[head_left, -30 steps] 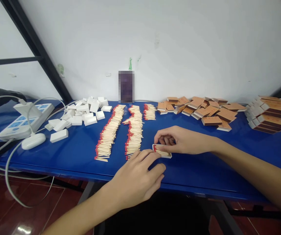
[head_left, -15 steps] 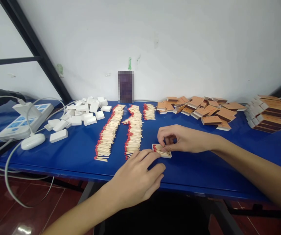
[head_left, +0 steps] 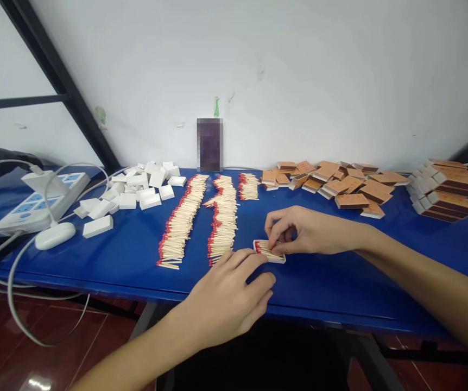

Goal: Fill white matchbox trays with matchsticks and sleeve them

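Observation:
A small white matchbox tray (head_left: pixel 277 259) lies on the blue table, filled with red-headed matches (head_left: pixel 263 248). Over it, my right hand (head_left: pixel 289 232) has thumb and forefinger pinched at the matches. My left hand (head_left: pixel 234 290) rests at the tray's near left, a fingertip touching its edge, with thumb and fingers apart. Long rows of loose matches, a left row (head_left: pixel 183 222) and a middle row (head_left: pixel 222 222), lie to the left of the tray. Behind them is a shorter pile of matches (head_left: pixel 248 186).
Empty white trays (head_left: pixel 136 190) lie heaped at the left. Brown matchbox sleeves (head_left: pixel 335 182) are scattered at the back right, beside stacked matchboxes (head_left: pixel 448 190). A power strip (head_left: pixel 42 203) with white cables sits far left. A pixelated dark rectangle (head_left: pixel 209 145) stands against the wall.
My right hand has shifted very slightly, its forefinger now down on the matches closer to the thumb. My left hand and the tray have stayed in place.

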`<state>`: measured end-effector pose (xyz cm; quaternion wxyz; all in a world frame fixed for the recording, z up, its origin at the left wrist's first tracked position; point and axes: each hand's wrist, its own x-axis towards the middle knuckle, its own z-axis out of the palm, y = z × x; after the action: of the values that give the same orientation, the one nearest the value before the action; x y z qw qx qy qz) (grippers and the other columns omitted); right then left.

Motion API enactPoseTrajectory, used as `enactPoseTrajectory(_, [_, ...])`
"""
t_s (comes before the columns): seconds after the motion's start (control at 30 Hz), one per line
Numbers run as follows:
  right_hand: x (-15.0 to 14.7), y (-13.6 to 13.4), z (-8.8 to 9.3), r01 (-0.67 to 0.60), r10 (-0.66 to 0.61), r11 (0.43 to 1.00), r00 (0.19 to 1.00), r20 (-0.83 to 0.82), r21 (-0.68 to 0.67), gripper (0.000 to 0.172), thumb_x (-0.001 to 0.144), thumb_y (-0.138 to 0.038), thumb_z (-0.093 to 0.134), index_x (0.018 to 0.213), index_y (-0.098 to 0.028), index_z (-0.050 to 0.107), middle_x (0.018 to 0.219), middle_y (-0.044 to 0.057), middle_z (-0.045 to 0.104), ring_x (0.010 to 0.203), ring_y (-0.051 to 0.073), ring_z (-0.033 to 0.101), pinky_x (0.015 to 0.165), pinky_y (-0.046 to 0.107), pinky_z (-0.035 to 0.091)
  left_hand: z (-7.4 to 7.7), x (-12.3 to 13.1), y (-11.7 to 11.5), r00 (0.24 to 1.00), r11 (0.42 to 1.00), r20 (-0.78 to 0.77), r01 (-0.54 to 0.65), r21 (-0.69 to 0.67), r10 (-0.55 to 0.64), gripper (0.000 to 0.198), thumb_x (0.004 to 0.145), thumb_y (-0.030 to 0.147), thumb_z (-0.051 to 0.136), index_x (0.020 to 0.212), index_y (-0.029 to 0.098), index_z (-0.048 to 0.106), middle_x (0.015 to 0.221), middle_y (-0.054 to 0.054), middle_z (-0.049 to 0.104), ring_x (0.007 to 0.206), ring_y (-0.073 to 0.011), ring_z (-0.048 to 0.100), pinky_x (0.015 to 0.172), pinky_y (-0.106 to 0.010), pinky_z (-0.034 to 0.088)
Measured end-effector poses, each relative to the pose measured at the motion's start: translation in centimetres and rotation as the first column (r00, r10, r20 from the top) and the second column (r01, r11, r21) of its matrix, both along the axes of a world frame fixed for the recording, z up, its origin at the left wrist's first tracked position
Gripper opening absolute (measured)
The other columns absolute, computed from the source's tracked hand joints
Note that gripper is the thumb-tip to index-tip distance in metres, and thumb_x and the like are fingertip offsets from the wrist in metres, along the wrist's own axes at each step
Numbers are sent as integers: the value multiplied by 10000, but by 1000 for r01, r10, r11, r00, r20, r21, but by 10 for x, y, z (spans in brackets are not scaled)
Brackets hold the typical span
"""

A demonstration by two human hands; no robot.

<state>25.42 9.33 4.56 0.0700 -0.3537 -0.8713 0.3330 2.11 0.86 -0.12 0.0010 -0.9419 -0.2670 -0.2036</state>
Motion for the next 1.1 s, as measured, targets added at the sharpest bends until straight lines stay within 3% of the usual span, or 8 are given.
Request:
enactPoseTrajectory(0.5, [-1,-3,4,4,-4,1000,1000,3,-13,249,864,-412,627,853,-181,718,934,56,651,706,137,596,638,278,470,-1,0,0,1000,999,21,-3,34,3,149,974,208,506,1069,168,614,1214,-110,606,1192,-269,557,1004,-457,509])
enactPoseTrajectory(0.7, [-4,-1,-2,102,-98,994,992,-83,43,260,898,-448,567,877,-193,610,730,8,614,625,133,540,583,263,420,-2,2,0,1000,999,27,1,40,-2,161,984,223,493,1064,154,615,1240,-118,594,1178,-273,550,992,-452,506])
enactPoseTrajectory(0.87, [-9,30,-15,358,-332,923,926,-179,141,243,859,-433,588,807,-197,563,643,-10,592,525,136,570,564,277,423,-3,3,-1,1000,999,25,-4,41,3,161,985,237,501,1065,152,612,1217,-126,596,1190,-276,546,982,-447,505])
enactPoseTrajectory(1.03, [-14,72,-26,357,-344,845,933,-106,397,162,830,-347,589,825,-189,623,621,6,613,577,167,563,634,301,389,-2,2,-1,1000,999,21,-11,49,10,158,987,238,493,1058,155,607,1218,-130,595,1177,-272,548,966,-437,509])
enactPoseTrajectory(1.1, [-16,81,-30,319,-304,845,947,-107,429,187,823,-361,605,850,-184,658,681,26,635,632,177,562,650,299,372,-1,2,-2,1000,998,21,-12,68,11,153,979,224,498,1059,153,608,1238,-138,585,1169,-275,550,950,-431,511])
